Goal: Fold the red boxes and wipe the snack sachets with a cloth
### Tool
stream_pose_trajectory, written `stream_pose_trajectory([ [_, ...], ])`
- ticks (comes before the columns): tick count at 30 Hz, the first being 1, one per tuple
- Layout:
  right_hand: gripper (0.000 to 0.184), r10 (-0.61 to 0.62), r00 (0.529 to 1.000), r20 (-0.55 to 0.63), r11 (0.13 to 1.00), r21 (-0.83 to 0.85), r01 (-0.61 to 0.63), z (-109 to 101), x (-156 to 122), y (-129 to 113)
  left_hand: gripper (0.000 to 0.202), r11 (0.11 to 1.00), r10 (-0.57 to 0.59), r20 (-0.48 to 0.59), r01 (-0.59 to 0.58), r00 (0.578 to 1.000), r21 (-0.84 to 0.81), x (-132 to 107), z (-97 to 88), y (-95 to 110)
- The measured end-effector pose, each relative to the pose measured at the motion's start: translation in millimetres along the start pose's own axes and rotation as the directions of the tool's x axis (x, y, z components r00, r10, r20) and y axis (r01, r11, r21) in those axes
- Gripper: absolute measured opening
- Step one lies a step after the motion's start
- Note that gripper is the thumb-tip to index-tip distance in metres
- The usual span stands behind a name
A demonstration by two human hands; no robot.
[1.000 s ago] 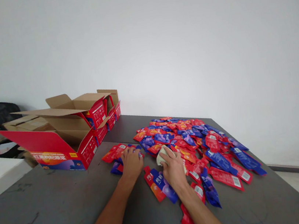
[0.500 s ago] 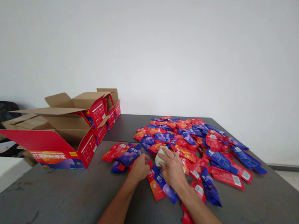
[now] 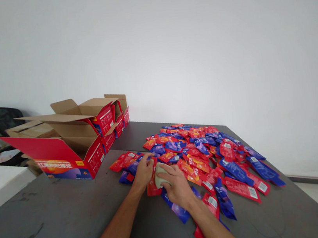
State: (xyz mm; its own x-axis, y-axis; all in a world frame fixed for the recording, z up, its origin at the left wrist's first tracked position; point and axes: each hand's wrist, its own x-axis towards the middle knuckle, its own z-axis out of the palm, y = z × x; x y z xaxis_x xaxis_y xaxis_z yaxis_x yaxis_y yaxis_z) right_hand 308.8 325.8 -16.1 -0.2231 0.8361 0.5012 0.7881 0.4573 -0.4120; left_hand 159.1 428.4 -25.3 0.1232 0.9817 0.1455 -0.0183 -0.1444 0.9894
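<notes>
My left hand (image 3: 144, 173) is closed on the upper edge of a red sachet (image 3: 153, 186), which hangs upright just above the table. My right hand (image 3: 176, 184) grips a folded pale cloth (image 3: 161, 174) and presses it against the sachet's face, hiding part of it. Beneath my right hand lies a blue sachet (image 3: 176, 209), partly covered. A small group of red and blue sachets (image 3: 123, 161) rests just left of my left hand. Beyond and to the right spreads a large loose pile of red and blue sachets (image 3: 196, 159).
Open red printed cartons (image 3: 95, 157) stand in a row at the left, flaps up. A white box (image 3: 5, 184) sits at the far left, near black chairs (image 3: 6, 118). The dark table (image 3: 71, 210) runs up to a white wall (image 3: 167, 54).
A red sachet has been lifted off the table in my left hand. My right hand has moved left with the cloth, from above the blue sachet onto the red one.
</notes>
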Motion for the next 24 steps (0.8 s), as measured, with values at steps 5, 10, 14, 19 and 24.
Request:
stream_pose_trajectory([
  [5, 0.049, -0.005, 1.000, -0.011, 1.000, -0.014, 0.005, 0, 1, -4, 0.032, 0.930, -0.169, 0.132, 0.202, 0.977, -0.308, -7, 4.6, 17],
  [10, 0.042, 0.106, 0.968, -0.227, 0.993, -0.018, -0.113, 2, 2, 5, 0.036, 0.779, -0.117, 0.536, 0.412, 0.836, -0.473, -16, 3.9, 36],
  [14, 0.040, 0.104, 0.933, -0.345, 0.993, -0.021, -0.118, 2, 3, 8, 0.050, 0.767, -0.091, 0.607, 0.444, 0.789, -0.462, -23, 4.7, 40],
  [19, 0.045, 0.052, 0.948, -0.315, 0.993, -0.081, -0.082, -3, 4, 4, 0.054, 0.720, -0.104, 0.589, 0.469, 0.801, -0.511, -26, 11.7, 35],
  [24, 0.054, -0.075, 0.992, -0.106, 0.991, -0.118, 0.063, -7, 4, -8, 0.063, 0.693, -0.133, 0.423, 0.389, 0.896, -0.607, -20, 14.3, 30],
])
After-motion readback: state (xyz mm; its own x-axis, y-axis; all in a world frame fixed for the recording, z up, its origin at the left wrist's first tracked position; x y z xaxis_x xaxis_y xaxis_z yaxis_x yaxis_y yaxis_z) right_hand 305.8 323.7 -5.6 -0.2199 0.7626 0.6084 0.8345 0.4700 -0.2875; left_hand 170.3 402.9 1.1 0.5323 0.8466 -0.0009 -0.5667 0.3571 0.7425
